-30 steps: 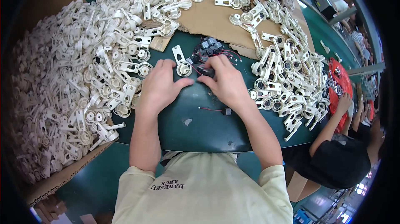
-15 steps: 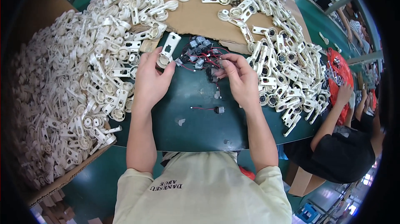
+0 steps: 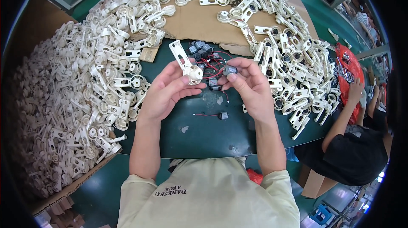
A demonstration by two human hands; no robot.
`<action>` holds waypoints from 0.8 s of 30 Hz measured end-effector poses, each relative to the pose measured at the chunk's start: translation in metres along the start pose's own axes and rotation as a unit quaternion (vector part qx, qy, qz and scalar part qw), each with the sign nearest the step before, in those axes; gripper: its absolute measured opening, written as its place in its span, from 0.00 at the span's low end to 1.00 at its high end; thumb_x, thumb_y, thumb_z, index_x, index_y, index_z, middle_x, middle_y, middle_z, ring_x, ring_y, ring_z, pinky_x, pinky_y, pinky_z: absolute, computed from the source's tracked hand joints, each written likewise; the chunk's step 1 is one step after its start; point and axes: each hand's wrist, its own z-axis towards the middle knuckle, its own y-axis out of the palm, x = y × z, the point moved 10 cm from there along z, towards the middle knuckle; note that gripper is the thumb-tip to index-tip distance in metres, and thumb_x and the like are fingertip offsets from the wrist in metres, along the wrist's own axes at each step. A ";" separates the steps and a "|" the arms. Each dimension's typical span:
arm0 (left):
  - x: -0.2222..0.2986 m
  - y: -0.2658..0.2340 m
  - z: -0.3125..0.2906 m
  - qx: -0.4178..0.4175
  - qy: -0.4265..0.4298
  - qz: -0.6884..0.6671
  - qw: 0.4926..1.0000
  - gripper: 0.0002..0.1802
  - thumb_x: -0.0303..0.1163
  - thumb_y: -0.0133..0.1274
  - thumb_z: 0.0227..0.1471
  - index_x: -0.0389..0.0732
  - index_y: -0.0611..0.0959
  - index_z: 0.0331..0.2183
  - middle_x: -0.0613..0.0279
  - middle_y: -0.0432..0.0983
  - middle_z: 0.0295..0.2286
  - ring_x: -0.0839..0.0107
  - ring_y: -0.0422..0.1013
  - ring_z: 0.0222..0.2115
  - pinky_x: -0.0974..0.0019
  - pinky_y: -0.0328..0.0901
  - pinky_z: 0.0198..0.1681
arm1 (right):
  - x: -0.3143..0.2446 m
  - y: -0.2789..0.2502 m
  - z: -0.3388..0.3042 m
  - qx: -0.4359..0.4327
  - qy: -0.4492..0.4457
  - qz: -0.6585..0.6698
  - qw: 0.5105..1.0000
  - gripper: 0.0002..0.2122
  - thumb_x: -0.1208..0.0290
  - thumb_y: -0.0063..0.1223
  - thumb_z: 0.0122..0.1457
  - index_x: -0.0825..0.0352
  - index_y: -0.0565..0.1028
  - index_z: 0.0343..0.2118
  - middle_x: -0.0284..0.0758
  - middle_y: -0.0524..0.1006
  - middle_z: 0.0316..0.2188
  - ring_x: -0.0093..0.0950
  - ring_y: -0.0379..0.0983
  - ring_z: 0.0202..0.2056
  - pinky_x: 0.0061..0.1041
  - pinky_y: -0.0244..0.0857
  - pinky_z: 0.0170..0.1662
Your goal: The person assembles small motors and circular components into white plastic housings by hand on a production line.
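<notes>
My left hand [image 3: 172, 88] grips a white plastic housing [image 3: 194, 73], its round cup toward my right hand and its slotted handle pointing up and away. Between the thumb and fingers of my right hand [image 3: 250, 85] is a small silver motor [image 3: 230, 70]. The two parts are apart, a short gap between them. Just beyond the hands lies a pile of small motors [image 3: 199, 49] with red and dark wires. A single motor [image 3: 223, 116] with its lead stretched leftward lies nearer me on the green table [image 3: 195, 139].
A large heap of white housings [image 3: 72, 96] fills a cardboard box on the left. More housings [image 3: 293, 66], several with dark round parts in them, spread on the right. Cardboard [image 3: 191, 20] covers the far table. At right, a co-worker's arm [image 3: 346, 105] reaches to a red bag [image 3: 355, 68].
My left hand has moved right and turned the housing so its cup faces inward. My right hand has lifted a motor from the pile's edge and drawn slightly back.
</notes>
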 end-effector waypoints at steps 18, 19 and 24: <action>-0.012 -0.002 0.005 0.044 0.016 0.101 0.994 0.17 0.25 0.58 0.55 0.37 0.71 0.45 0.62 0.76 0.34 0.75 0.75 0.26 0.74 0.71 0.27 | 0.002 0.008 -0.013 0.065 -0.009 -0.212 0.975 0.06 0.78 0.60 0.56 0.69 0.76 0.35 0.30 0.78 0.30 0.15 0.73 0.26 0.15 0.67 0.28; -0.015 -0.001 0.006 0.042 0.019 0.094 0.995 0.16 0.27 0.57 0.56 0.37 0.71 0.45 0.64 0.75 0.32 0.77 0.74 0.25 0.76 0.70 0.26 | 0.001 0.008 -0.013 0.067 -0.008 -0.213 0.975 0.06 0.78 0.60 0.56 0.69 0.76 0.35 0.30 0.78 0.30 0.15 0.73 0.26 0.15 0.67 0.28; -0.017 0.005 0.002 0.045 -0.015 0.116 0.992 0.20 0.28 0.55 0.58 0.36 0.71 0.50 0.60 0.76 0.37 0.77 0.74 0.25 0.76 0.69 0.26 | -0.013 0.019 -0.013 0.048 -0.055 -0.340 0.937 0.05 0.77 0.60 0.55 0.68 0.75 0.32 0.33 0.77 0.28 0.22 0.75 0.24 0.20 0.68 0.25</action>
